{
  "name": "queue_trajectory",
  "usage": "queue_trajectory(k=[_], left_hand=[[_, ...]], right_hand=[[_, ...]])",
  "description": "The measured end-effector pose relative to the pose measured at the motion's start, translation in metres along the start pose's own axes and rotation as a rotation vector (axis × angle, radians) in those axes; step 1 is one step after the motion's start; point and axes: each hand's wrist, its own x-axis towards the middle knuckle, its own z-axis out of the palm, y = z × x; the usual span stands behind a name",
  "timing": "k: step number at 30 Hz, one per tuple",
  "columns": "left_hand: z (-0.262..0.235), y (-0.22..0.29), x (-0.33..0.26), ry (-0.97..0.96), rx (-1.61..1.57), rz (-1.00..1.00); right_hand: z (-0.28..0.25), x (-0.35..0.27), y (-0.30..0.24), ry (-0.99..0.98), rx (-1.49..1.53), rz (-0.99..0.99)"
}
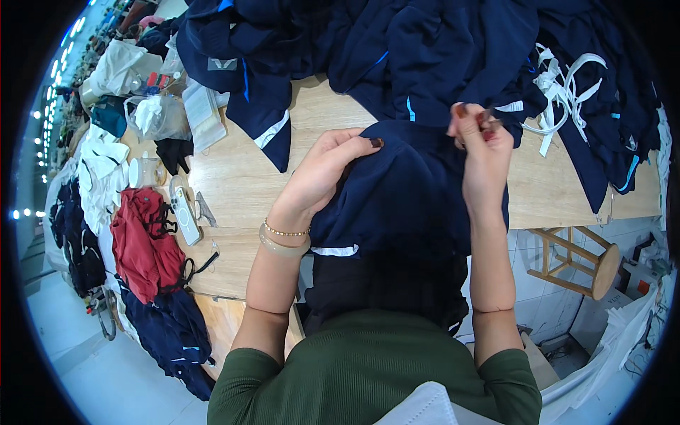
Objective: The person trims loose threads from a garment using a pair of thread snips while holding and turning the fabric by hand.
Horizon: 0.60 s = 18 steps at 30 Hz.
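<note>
A navy blue garment (407,188) hangs over the table's near edge and onto my lap, with a white strip at its lower left. At its upper left, my left hand (322,170) is closed on the cloth, the thumb lying on top. By the garment's upper right, my right hand (485,159) is raised with thumb and fingers pressed together. Its fingertips are slightly blurred, and what they hold, if anything, is too small to make out. Beyond both hands lies a big heap of navy garments (439,57) with light blue and white strips.
White tapes (563,92) lie tangled on the heap at right. On the wooden table (234,184) at left are a phone (185,216), a red garment (145,244), a clear jar (147,170) and plastic bags (159,117). A wooden stool (577,262) stands beyond the right edge.
</note>
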Motion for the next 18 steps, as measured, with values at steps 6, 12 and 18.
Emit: queue_trajectory(k=[6, 12, 18], left_hand=[[-0.007, -0.001, 0.003, 0.049, -0.048, -0.018], [-0.007, -0.001, 0.003, -0.081, -0.317, -0.130], [-0.005, -0.005, 0.006, -0.041, -0.294, -0.171]], right_hand=[[-0.007, -0.004, 0.003, -0.005, -0.300, -0.058], [-0.006, -0.017, -0.001, -0.169, -0.242, -0.082], [-0.005, -0.029, -0.002, -0.127, -0.256, -0.019]])
